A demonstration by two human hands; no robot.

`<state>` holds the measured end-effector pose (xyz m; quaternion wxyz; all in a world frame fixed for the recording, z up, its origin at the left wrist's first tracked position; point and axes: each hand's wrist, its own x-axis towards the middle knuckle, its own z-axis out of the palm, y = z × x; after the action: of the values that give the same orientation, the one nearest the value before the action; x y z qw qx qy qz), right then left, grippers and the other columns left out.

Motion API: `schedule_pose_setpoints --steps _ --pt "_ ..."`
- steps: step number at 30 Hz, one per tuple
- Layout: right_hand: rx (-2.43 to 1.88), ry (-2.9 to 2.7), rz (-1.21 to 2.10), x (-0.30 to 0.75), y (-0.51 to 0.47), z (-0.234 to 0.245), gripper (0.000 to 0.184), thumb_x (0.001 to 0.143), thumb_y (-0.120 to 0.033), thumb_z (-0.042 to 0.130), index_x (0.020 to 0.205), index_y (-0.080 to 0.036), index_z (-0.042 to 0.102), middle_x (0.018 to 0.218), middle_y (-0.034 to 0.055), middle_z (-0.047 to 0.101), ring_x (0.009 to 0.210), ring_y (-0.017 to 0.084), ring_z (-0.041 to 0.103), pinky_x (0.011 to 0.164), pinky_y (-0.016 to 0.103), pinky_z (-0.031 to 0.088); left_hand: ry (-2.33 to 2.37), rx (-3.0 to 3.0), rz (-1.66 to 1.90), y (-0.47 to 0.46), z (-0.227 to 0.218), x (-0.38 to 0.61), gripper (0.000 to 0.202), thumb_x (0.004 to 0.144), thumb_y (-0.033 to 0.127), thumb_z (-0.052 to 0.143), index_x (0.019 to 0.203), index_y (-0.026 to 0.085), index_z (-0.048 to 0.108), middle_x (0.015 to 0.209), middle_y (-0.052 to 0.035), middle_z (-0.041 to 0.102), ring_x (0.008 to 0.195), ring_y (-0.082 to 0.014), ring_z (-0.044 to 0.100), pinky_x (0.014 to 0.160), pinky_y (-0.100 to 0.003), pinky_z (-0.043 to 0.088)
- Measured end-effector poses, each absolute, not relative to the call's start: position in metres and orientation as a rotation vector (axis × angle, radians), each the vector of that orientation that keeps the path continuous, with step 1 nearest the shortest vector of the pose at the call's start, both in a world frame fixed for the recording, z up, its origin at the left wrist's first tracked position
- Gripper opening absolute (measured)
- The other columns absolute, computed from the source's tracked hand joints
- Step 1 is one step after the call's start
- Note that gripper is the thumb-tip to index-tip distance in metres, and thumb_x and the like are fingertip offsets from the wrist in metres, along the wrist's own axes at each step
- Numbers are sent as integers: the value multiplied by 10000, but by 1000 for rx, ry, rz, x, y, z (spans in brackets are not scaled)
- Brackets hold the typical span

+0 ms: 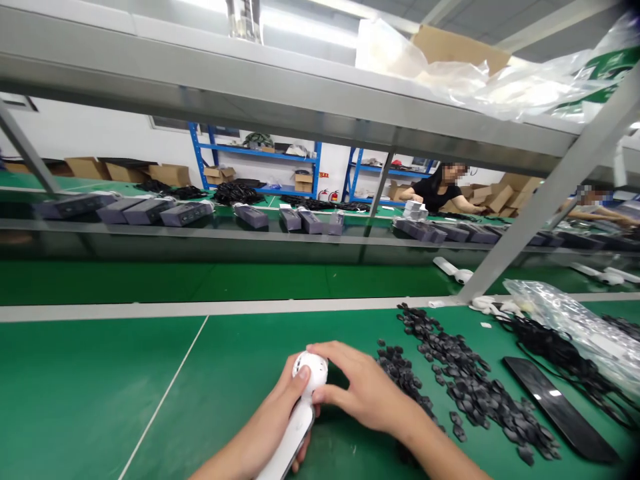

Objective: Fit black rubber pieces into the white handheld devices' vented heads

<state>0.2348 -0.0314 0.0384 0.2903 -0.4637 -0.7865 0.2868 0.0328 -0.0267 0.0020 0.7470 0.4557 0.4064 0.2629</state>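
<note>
My left hand point(267, 427) grips the handle of a white handheld device point(299, 433), with its thumb against the round perforated head. My right hand point(363, 390) lies over that head, fingers curled across its top. To the right of my right hand spreads a loose pile of small black rubber pieces point(465, 387). Beyond the pile lies a flat black glossy panel point(560, 407). Black cables point(550, 353) and a clear plastic bag point(565, 327) sit at the far right. Part of the device's handle is hidden by my left hand.
A green-topped workbench point(100, 380) lies under my hands, with a grey metal shelf point(250, 87) and slanted support above it. Beyond are grey boxes, black cables, a seated co-worker, cardboard cartons and blue racks.
</note>
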Motion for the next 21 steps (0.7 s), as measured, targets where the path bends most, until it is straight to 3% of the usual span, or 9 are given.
schedule_pose_setpoints --steps 3,5,7,11,16,18,21 --pt "-1484 -2192 594 266 -31 54 137 988 -340 624 1079 -321 724 1024 0 755 920 224 686 785 306 496 871 982 591 -25 -1 33 558 942 749 458 1298 324 396 907 -6 654 428 -106 569 349 -192 463" --pt "-1692 -2230 489 285 -34 56 140 951 -264 644 831 -281 714 856 0 724 773 210 657 651 281 423 854 967 594 -25 -1 32 537 950 741 449 1268 311 406 949 -15 641 441 -101 572 362 -203 476" --pt "-1833 -2263 434 299 -35 52 172 878 -201 691 717 -260 681 800 4 698 717 203 632 599 275 357 835 968 592 -25 0 31 528 951 739 448 1254 308 406 961 -16 632 446 -102 573 368 -210 478" --pt "-1924 -2266 460 305 -33 40 145 777 -170 741 685 -253 666 768 4 691 700 204 625 576 271 309 840 973 583 -25 5 31 475 970 718 425 1189 297 410 917 -4 628 433 -97 553 376 -213 473" --pt "-1915 -2236 394 297 -31 39 169 777 -119 645 650 -230 627 717 16 666 652 191 593 568 281 300 833 968 594 -25 4 32 445 978 699 427 1168 298 401 923 -4 634 440 -113 572 372 -222 467" --pt "-1826 -2184 429 291 -31 45 170 811 -128 606 674 -227 626 730 16 654 648 180 580 566 280 323 825 962 596 -24 1 32 466 978 703 421 1226 310 389 906 -2 640 444 -124 581 382 -230 476" --pt "-1534 -2101 761 276 -32 54 135 935 -255 583 822 -240 654 844 2 675 723 170 616 625 264 437 816 1024 617 -24 -1 30 514 1000 676 400 1377 336 318 842 1 659 451 -143 613 399 -211 437"
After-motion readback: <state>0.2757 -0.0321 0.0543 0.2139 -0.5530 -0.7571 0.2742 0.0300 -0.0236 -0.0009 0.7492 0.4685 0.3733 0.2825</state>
